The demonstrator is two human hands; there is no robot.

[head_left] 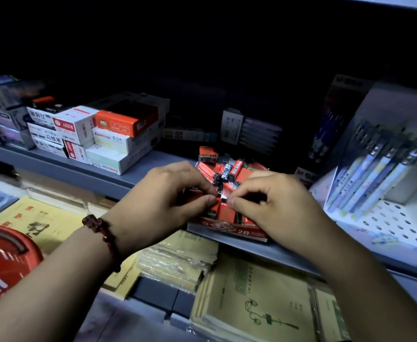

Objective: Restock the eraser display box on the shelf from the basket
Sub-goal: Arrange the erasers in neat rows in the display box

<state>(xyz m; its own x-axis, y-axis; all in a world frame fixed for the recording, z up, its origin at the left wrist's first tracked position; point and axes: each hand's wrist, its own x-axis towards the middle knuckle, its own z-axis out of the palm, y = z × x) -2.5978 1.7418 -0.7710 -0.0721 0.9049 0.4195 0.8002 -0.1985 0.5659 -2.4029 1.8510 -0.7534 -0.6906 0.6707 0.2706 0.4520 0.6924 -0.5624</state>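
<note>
Because the erasers (229, 169) lie heaped at all angles in the eraser display box (227, 230), I work with both hands close together over its front half. My left hand (170, 201) pinches a red-sleeved eraser (197, 195) between thumb and forefinger. My right hand (274, 206), fingers curled, pinches at the end of a piece just beside it. I judge I am turning pieces flat so they pack in rows and leave room for more. The box sits at the front edge of the shelf (118, 178), centre of the frame, its "2B" wall facing me, which keeps it within easy reach. The red basket (2, 255) waits at the lower left, beside my left forearm, so a refill is a short reach.

My fingers cover the spot where they meet, so I cannot tell whether both hands hold one eraser or two. The basket is cut off by the frame edge and its contents do not show. The back of the shelf is dark, and the boxes behind the heap are hard to read.
</note>
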